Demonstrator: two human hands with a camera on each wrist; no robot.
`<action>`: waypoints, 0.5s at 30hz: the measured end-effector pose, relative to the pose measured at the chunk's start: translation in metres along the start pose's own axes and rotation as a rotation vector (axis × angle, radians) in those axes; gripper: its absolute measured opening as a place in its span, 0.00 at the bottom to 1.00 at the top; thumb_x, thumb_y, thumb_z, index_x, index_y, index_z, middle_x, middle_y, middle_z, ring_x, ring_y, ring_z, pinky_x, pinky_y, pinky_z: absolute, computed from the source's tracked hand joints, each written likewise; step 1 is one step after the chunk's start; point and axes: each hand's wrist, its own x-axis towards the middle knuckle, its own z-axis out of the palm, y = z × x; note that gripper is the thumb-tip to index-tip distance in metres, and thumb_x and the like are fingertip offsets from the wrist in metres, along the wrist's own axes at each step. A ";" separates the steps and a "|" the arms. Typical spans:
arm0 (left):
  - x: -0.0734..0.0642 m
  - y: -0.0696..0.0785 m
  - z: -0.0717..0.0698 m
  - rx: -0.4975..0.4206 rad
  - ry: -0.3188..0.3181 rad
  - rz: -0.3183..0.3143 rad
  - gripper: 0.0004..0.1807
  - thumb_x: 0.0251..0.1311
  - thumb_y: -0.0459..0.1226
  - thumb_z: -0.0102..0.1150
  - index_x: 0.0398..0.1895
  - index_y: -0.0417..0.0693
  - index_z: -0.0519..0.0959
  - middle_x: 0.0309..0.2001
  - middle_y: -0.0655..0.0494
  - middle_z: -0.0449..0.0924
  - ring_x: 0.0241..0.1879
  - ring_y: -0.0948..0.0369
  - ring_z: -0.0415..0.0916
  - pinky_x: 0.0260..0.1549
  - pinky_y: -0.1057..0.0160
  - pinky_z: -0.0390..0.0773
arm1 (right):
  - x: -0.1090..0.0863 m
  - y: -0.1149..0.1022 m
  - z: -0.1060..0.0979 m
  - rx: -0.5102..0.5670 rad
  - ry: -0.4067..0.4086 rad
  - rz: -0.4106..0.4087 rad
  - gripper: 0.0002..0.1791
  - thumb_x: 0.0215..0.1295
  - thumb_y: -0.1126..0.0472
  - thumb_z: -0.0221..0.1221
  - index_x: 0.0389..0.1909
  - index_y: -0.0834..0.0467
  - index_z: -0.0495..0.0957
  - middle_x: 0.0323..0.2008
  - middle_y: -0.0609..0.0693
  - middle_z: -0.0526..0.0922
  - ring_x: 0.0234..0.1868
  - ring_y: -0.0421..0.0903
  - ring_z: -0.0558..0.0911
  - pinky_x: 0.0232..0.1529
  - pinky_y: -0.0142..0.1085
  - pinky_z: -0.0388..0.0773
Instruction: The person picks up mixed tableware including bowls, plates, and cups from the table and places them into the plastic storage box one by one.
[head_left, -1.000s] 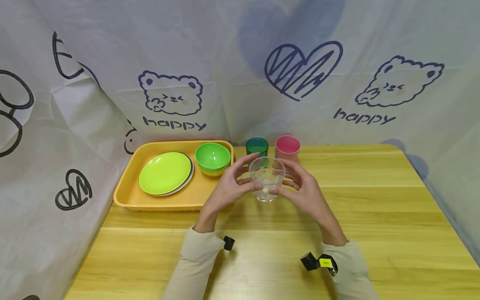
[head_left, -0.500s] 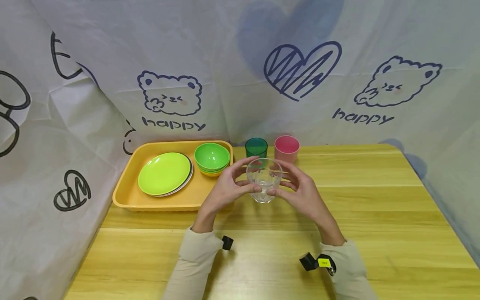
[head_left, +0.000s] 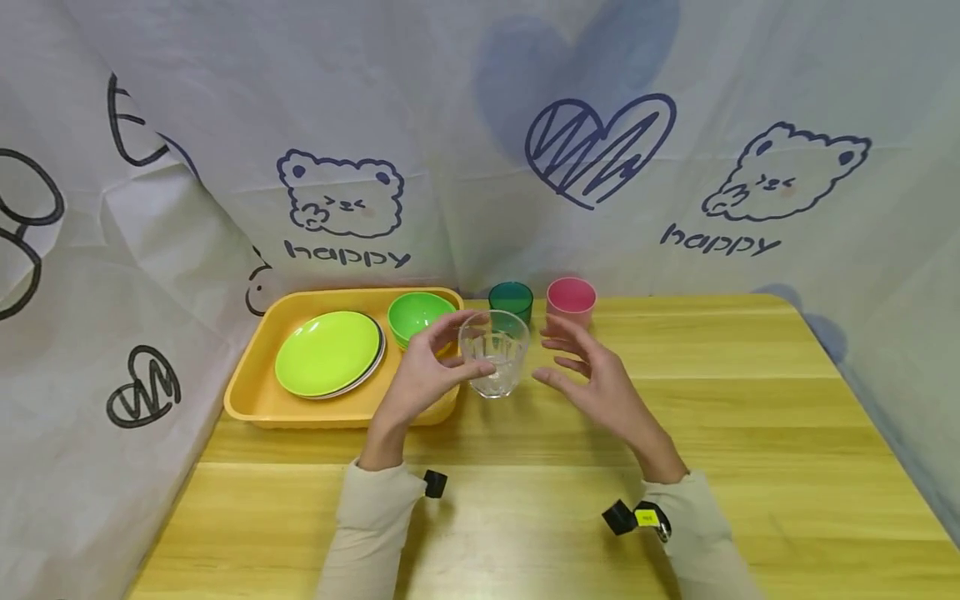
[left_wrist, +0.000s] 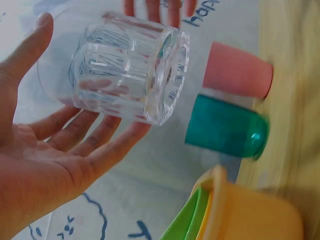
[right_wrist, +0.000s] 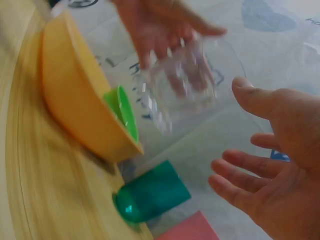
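Note:
Held in the air above the table is a clear drinking glass (head_left: 506,354), faceted round its lower half and thick at the base. My left hand (head_left: 420,371) grips it from the left side, thumb in front and fingers behind. In the left wrist view the glass (left_wrist: 120,65) lies between the thumb and the spread fingers. To the right, my right hand (head_left: 600,379) is apart from the glass, its fingers loosely bent round nothing. The right wrist view has that hand (right_wrist: 280,145) with a gap between its thumb and the glass.
Behind the hands, a teal cup (head_left: 512,300) and a pink cup (head_left: 572,300) stand at the table's back edge. On the left is a yellow tray (head_left: 300,414) with stacked plates, a lime-green plate (head_left: 327,353) on top, and green bowls (head_left: 417,313). A printed cloth hangs behind.
Both hands were on the glass earlier. The right hand has let go, and the left hand has carried the glass leftward, closer to the tray.

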 end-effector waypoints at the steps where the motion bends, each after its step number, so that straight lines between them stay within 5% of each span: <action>1: -0.001 0.000 -0.005 0.008 0.017 -0.002 0.36 0.57 0.34 0.76 0.69 0.45 0.73 0.65 0.44 0.76 0.65 0.50 0.73 0.60 0.47 0.79 | 0.002 0.003 -0.002 -0.030 0.007 -0.014 0.39 0.66 0.62 0.70 0.75 0.56 0.65 0.68 0.55 0.75 0.66 0.55 0.76 0.62 0.52 0.78; 9: -0.017 -0.005 -0.041 0.067 0.131 -0.052 0.39 0.55 0.32 0.77 0.70 0.40 0.70 0.65 0.45 0.74 0.63 0.46 0.74 0.52 0.61 0.84 | 0.019 0.027 -0.022 -0.213 0.026 -0.076 0.37 0.65 0.61 0.71 0.72 0.62 0.68 0.64 0.60 0.77 0.62 0.59 0.77 0.59 0.57 0.79; 15: -0.031 -0.017 -0.061 0.130 0.159 -0.119 0.45 0.54 0.35 0.78 0.74 0.44 0.67 0.64 0.41 0.73 0.64 0.49 0.71 0.70 0.49 0.67 | 0.037 0.048 -0.026 -0.305 0.114 -0.128 0.39 0.60 0.66 0.73 0.71 0.65 0.67 0.64 0.65 0.74 0.62 0.62 0.75 0.58 0.61 0.78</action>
